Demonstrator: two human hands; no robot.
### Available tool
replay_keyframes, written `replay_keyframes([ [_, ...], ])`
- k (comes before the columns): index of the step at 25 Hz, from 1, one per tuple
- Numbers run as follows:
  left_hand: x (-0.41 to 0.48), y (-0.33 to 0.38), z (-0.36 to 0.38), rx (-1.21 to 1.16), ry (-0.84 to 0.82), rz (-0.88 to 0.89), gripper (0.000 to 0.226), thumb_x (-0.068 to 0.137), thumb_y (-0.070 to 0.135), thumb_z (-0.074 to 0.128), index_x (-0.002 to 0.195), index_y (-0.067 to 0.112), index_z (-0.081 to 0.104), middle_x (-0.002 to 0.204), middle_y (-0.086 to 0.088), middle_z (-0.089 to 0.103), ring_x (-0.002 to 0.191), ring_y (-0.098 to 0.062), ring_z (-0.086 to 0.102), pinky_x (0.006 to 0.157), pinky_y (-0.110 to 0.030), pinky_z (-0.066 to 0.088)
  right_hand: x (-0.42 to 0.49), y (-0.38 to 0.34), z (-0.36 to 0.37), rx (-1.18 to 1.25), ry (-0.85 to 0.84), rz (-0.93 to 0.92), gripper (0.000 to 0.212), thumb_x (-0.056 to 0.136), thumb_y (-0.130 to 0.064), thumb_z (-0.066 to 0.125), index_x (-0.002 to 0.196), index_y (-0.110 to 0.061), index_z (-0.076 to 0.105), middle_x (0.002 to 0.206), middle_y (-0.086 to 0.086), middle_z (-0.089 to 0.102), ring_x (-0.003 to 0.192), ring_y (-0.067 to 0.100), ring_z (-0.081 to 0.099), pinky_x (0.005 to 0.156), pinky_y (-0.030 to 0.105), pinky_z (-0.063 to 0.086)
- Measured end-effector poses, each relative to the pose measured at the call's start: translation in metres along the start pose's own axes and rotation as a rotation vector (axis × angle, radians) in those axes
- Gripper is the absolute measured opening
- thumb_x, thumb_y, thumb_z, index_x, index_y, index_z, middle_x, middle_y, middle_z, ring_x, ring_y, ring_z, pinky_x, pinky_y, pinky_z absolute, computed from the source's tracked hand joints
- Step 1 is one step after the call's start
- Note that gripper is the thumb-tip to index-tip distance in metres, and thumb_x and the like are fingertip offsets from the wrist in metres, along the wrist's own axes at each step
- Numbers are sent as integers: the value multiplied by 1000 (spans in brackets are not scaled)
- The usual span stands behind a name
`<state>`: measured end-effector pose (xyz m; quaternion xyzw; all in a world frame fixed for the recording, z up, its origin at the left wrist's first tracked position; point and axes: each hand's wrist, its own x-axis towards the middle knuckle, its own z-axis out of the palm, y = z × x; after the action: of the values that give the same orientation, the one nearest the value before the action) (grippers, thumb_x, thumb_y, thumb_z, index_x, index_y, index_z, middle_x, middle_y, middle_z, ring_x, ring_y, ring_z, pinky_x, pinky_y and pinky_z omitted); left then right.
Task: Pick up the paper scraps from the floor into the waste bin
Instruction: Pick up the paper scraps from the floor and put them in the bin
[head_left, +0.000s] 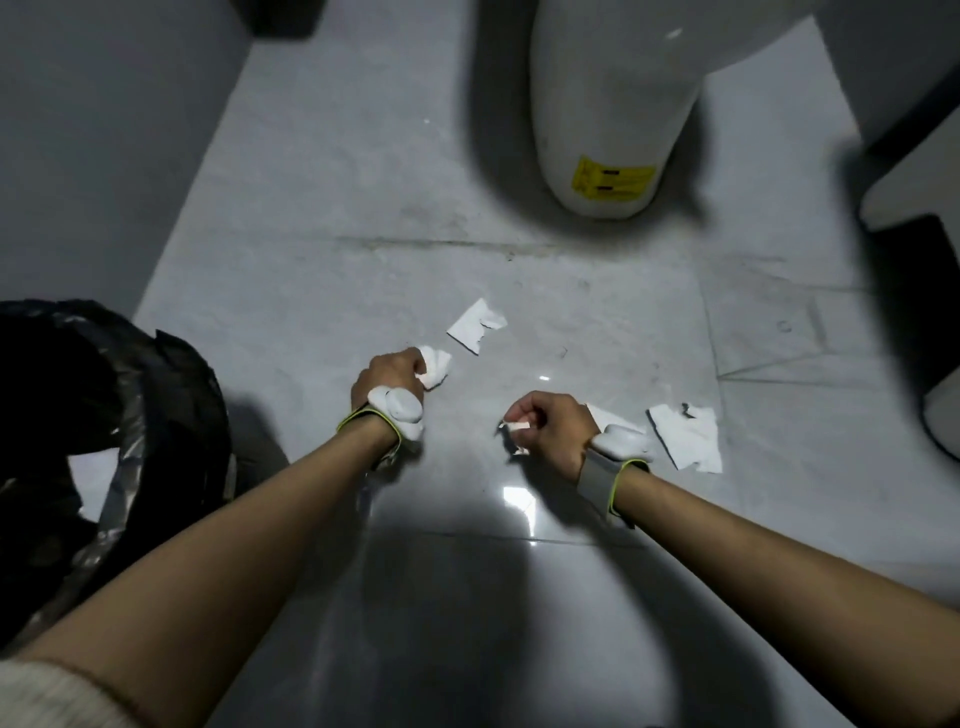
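Note:
My left hand (387, 376) is closed around a crumpled white paper scrap (435, 367) low over the grey floor. My right hand (550, 426) is closed on small white paper bits (517, 427) that stick out between the fingers. A flat torn scrap (477, 325) lies on the tiles just beyond my left hand. A larger torn scrap (688, 436) lies to the right of my right wrist, and another piece (602, 415) peeks out behind that wrist. The waste bin (135, 415), lined with a black bag, stands at the left edge.
A white pedestal (608, 114) with a yellow label rises from the floor at the back. White fixtures (914, 171) stand at the right edge. A grey wall (104, 145) runs along the left. Both wrists wear grey bands with white devices.

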<state>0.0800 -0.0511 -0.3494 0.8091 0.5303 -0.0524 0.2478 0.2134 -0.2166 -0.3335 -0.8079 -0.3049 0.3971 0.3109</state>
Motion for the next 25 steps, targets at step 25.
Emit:
replay_keyframes([
  [25, -173, -131, -245, 151, 147, -398, 28, 80, 26, 59, 103, 38, 69, 115, -7, 69, 106, -35, 63, 93, -39, 52, -85, -277, 82, 177, -299, -741, 18, 76, -8, 72, 88, -21, 70, 79, -5, 68, 62, 5, 54, 68, 26, 48],
])
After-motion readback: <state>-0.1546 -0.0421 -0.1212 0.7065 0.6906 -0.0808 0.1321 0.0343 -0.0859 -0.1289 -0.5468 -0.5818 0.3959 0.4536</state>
